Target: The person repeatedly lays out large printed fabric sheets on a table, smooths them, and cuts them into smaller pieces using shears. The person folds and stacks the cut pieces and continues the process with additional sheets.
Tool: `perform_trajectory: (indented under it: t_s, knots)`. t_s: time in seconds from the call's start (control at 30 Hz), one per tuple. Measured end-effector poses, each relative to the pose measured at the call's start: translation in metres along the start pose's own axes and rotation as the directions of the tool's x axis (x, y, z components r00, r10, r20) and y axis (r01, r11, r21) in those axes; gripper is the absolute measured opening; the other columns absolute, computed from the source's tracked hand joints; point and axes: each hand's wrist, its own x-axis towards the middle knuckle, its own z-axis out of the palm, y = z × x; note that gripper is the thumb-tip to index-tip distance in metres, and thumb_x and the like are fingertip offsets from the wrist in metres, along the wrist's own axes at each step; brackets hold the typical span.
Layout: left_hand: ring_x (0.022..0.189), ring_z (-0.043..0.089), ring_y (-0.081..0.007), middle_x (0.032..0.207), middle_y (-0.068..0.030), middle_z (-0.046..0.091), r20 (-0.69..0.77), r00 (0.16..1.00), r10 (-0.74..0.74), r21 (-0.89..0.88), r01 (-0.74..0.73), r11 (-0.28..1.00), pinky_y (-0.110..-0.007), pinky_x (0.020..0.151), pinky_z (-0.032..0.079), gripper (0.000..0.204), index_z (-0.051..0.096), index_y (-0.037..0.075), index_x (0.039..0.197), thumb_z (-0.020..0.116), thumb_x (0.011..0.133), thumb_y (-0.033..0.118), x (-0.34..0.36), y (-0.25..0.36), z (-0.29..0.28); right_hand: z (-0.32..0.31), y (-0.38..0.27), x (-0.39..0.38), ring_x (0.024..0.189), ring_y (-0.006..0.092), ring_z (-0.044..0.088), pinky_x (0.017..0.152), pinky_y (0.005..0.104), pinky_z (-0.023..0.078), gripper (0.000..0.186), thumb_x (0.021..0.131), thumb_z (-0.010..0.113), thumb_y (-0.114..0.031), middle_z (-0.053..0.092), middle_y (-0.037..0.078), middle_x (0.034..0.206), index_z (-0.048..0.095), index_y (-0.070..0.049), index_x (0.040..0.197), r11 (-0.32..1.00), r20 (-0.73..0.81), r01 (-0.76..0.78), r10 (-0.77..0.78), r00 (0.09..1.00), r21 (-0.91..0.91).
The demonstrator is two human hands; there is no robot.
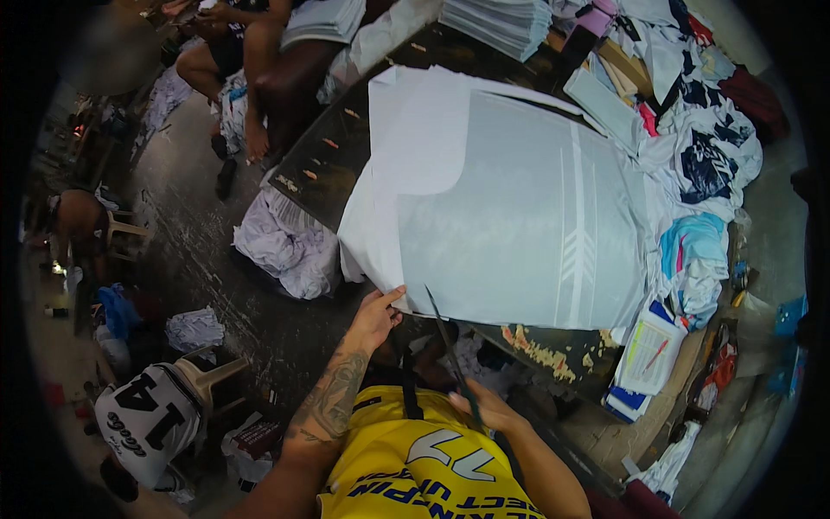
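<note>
A wide grey fabric sheet [510, 225] with white stripes and chevrons lies spread over a dark table, its front edge hanging near me. White fabric or paper [419, 130] covers its far left part. My left hand [373, 320] is closed on the sheet's front left edge, pinching it between thumb and fingers. My right hand [488, 405] grips a pair of long dark scissors [445, 333] close to my body. Their blades point up at the sheet's front edge, just right of my left hand. I cannot tell how far the blades are apart.
Piled cloth [709, 156] runs along the table's right side, beside a stack of papers [650, 350]. A fabric bundle [290, 242] sits left of the worn table [324, 177]. Stacked sheets [497, 24] stand at the far edge. Other people sit at far left and lower left.
</note>
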Motion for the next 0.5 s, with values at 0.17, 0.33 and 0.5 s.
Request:
perform_trajectory:
  t_s: [0.17,0.33,0.5]
  knots:
    - [0.083,0.065,-0.0103,0.098,-0.0007,0.071,-0.023,0.999,-0.029,0.185,0.033,0.982,-0.027,0.072,0.052,0.021,0.074,0.005,0.115,0.077,0.102,0.02,-0.033,0.022,0.0,0.055,-0.057,0.043,0.143,0.0431,0.056,0.118,0.0448,0.043,0.109,0.091,0.069,-0.076,0.058,0.034,0.15,0.043,0.005,0.16,0.985,-0.087,0.062,-0.048,0.995,0.163]
    - [0.086,0.067,-0.01,0.097,-0.0021,0.072,-0.011,0.999,-0.052,0.337,0.053,0.94,-0.027,0.077,0.056,0.022,0.075,0.003,0.113,0.076,0.103,0.023,-0.039,0.026,-0.001,0.076,-0.057,0.035,0.107,0.0268,0.061,0.097,0.0413,0.048,0.074,0.094,0.07,-0.071,0.064,0.012,0.108,0.063,-0.005,0.127,0.985,-0.12,-0.008,0.029,0.992,0.173]
    - [0.087,0.067,-0.01,0.096,-0.0016,0.071,0.035,0.997,-0.072,0.307,0.058,0.95,-0.027,0.079,0.057,0.021,0.074,0.001,0.112,0.078,0.102,0.019,-0.037,0.032,-0.006,0.08,-0.065,0.03,0.088,0.0193,0.058,0.081,0.0345,0.048,0.069,0.093,0.073,-0.071,0.061,0.006,0.09,0.066,-0.004,0.11,0.972,-0.142,0.054,-0.021,0.99,0.23]
